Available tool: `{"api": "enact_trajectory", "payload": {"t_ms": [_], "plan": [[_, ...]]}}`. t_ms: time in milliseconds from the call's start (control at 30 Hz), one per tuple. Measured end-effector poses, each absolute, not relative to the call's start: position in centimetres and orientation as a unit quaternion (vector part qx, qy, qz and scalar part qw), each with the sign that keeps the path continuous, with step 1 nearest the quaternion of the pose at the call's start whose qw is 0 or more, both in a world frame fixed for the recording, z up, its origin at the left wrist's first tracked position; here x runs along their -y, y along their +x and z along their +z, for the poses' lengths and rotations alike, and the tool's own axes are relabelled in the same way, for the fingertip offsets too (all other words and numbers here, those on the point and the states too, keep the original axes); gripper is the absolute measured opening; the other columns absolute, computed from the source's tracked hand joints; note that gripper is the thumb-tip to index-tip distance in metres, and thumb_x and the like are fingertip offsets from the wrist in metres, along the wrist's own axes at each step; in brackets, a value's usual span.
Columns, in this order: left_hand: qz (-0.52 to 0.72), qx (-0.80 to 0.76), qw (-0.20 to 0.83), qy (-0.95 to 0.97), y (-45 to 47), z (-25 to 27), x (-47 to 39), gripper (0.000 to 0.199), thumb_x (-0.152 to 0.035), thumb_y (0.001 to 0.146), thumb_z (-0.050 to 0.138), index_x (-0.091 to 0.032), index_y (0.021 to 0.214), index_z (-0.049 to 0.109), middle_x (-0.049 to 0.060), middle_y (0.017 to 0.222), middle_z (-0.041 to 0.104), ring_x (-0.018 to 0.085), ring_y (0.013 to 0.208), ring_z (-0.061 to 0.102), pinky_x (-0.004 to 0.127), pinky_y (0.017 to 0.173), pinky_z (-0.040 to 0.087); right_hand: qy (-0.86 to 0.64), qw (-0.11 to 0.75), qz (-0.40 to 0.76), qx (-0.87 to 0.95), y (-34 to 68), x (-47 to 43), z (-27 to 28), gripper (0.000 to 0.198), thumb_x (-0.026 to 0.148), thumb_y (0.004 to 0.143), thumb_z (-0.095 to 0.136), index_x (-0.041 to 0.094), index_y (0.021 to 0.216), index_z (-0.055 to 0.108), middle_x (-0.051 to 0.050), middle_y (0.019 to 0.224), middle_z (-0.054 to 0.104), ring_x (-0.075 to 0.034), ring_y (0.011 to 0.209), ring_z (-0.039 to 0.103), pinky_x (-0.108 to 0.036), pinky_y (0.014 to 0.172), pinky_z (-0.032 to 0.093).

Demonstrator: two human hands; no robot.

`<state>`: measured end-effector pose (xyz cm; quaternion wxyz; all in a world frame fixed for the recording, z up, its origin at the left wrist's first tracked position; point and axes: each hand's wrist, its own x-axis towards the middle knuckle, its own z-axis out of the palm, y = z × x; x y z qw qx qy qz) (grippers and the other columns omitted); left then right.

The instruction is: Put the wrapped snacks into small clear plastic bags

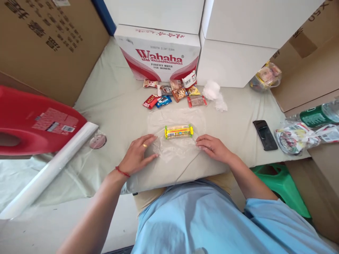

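Observation:
A yellow and green wrapped snack bar (pixel 179 131) lies flat between my hands on a thin, clear plastic film (pixel 172 151) spread over the table. My left hand (pixel 140 152) rests at the film's left edge, thumb and fingers apart, fingertips touching crumpled plastic. At the right edge of the film, my right hand (pixel 214 148) has its fingers and thumb closed on the plastic. Neither hand touches the bar. Beyond the film lie several small wrapped snacks (pixel 180 94) in a group, with a crumpled white plastic bag (pixel 212 92) beside them.
A Wahaha carton (pixel 161 56) and white boxes (pixel 233 60) stand behind the snacks. On the left are a red jug (pixel 34 116), a roll of plastic film (pixel 50 169) and a round pinkish disc (pixel 97 141). A phone (pixel 265 135) and bottle (pixel 315 115) lie right, above a green stool (pixel 283 187).

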<state>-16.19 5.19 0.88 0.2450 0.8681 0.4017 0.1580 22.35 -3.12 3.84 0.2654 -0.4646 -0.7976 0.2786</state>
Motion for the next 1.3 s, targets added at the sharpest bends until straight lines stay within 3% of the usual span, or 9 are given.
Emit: {"api": "enact_trajectory", "payload": {"t_ms": [167, 333, 533, 633, 867, 1000, 1100, 1200, 1300], "plan": [[0.191, -0.421, 0.249, 0.851, -14.2, 0.7, -5.8, 0.037, -0.054, 0.096, 0.053, -0.029, 0.106, 0.077, 0.010, 0.134, 0.071, 0.030, 0.124, 0.063, 0.051, 0.109, 0.048, -0.481, 0.305, 0.321, 0.757, 23.1, -0.1, 6.5, 0.028, 0.042, 0.104, 0.055, 0.022, 0.107, 0.074, -0.010, 0.109, 0.074, -0.021, 0.102, 0.071, -0.036, 0.093, 0.055], [0.287, -0.522, 0.317, 0.738, -14.3, 0.6, -6.6, 0.042, -0.056, 0.096, 0.047, -0.024, 0.089, 0.073, 0.010, 0.108, 0.078, 0.027, 0.108, 0.068, 0.045, 0.105, 0.053, -0.557, 0.338, 0.482, 0.586, 22.9, -3.2, 6.2, 0.031, 0.049, 0.090, 0.069, 0.019, 0.092, 0.071, -0.001, 0.079, 0.069, -0.014, 0.067, 0.062, -0.028, 0.067, 0.052], [0.307, -0.437, 0.425, 0.731, -15.3, 1.5, -6.5, 0.057, -0.050, 0.087, 0.058, -0.024, 0.138, 0.058, 0.012, 0.150, 0.061, 0.030, 0.143, 0.053, 0.048, 0.121, 0.042, -0.625, 0.351, 0.537, 0.445, 21.5, -6.2, 4.6, 0.021, 0.036, 0.079, 0.076, 0.019, 0.078, 0.063, 0.005, 0.057, 0.056, -0.009, 0.047, 0.044, -0.021, 0.044, 0.034], [0.284, -0.422, 0.392, 0.766, -14.6, 1.7, -6.4, 0.074, -0.049, 0.079, 0.069, -0.024, 0.146, 0.050, 0.013, 0.149, 0.062, 0.031, 0.146, 0.051, 0.052, 0.125, 0.036, -0.643, 0.341, 0.533, 0.433, 21.2, -7.0, 4.4, 0.015, 0.031, 0.079, 0.073, 0.019, 0.078, 0.064, 0.006, 0.055, 0.054, -0.009, 0.045, 0.040, -0.021, 0.042, 0.029], [0.324, -0.631, 0.282, 0.646, -11.9, -0.1, -9.9, 0.029, -0.051, 0.086, 0.058, -0.025, 0.081, 0.068, 0.007, 0.090, 0.074, 0.029, 0.100, 0.067, 0.047, 0.101, 0.053, -0.705, 0.255, 0.408, 0.522, 22.2, -7.8, 3.4, 0.014, 0.032, 0.086, 0.065, 0.019, 0.084, 0.068, 0.003, 0.064, 0.059, -0.012, 0.056, 0.048, -0.025, 0.054, 0.036], [0.342, -0.678, 0.192, 0.622, -12.7, -0.2, -11.1, 0.025, -0.045, 0.081, 0.063, -0.023, 0.091, 0.070, 0.011, 0.099, 0.071, 0.033, 0.107, 0.063, 0.053, 0.104, 0.050, -0.734, 0.136, 0.216, 0.629, 23.3, -7.5, 3.8, 0.021, 0.026, 0.090, 0.061, 0.017, 0.105, 0.074, -0.009, 0.096, 0.073, -0.023, 0.085, 0.064, -0.033, 0.077, 0.049], [0.404, -0.684, 0.094, 0.600, -13.1, 1.6, -9.5, 0.026, -0.039, 0.087, 0.060, -0.021, 0.102, 0.070, 0.016, 0.114, 0.066, 0.035, 0.118, 0.060, 0.058, 0.111, 0.044, -0.727, 0.123, 0.088, 0.669, 23.7, -7.8, 5.1, 0.032, 0.028, 0.096, 0.056, 0.017, 0.120, 0.072, -0.017, 0.121, 0.069, -0.033, 0.109, 0.063, -0.043, 0.092, 0.050], [0.444, -0.637, 0.037, 0.629, -11.7, 4.1, -6.2, 0.027, -0.034, 0.096, 0.051, -0.023, 0.112, 0.070, 0.015, 0.117, 0.067, 0.034, 0.124, 0.059, 0.059, 0.115, 0.040, -0.675, 0.147, 0.059, 0.720, 23.0, -9.7, 6.0, 0.030, 0.027, 0.098, 0.052, 0.016, 0.115, 0.074, -0.017, 0.120, 0.069, -0.035, 0.115, 0.060, -0.048, 0.100, 0.048], [0.376, -0.531, 0.104, 0.753, -8.4, 5.3, -3.7, 0.027, -0.029, 0.095, 0.052, -0.029, 0.112, 0.073, 0.011, 0.112, 0.073, 0.032, 0.124, 0.063, 0.059, 0.113, 0.040, -0.605, 0.138, 0.086, 0.779, 20.9, -12.6, 5.5, 0.029, 0.022, 0.096, 0.053, 0.014, 0.115, 0.074, -0.016, 0.120, 0.070, -0.034, 0.116, 0.060, -0.048, 0.106, 0.046]]}}
